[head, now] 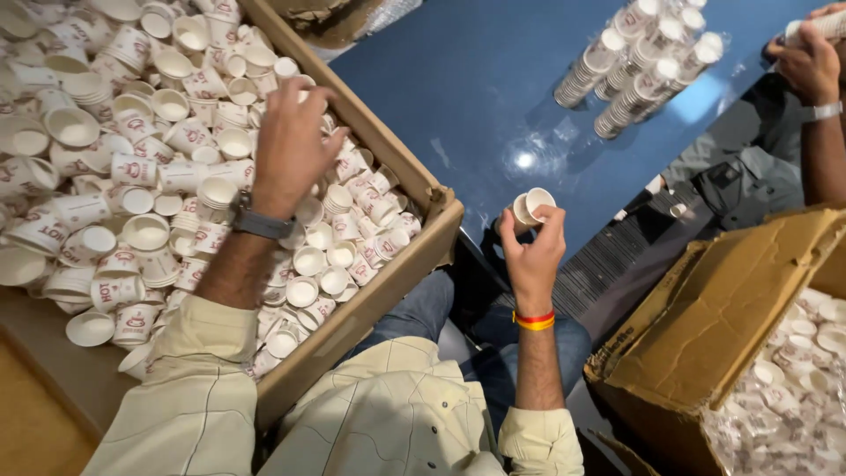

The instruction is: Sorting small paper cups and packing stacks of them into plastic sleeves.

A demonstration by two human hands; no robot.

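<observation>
My left hand reaches into a large cardboard box heaped with small white paper cups printed in red. Its fingers are curled down among the cups; whether they grip one I cannot tell. A dark watch sits on that wrist. My right hand is raised over my lap and holds a small stack of paper cups by the fingertips. A red and yellow band circles that wrist.
A blue table lies ahead with several long lying stacks of cups at its far end. Another person's hand holds a cup stack at top right. A second open cardboard box with cups stands at the right.
</observation>
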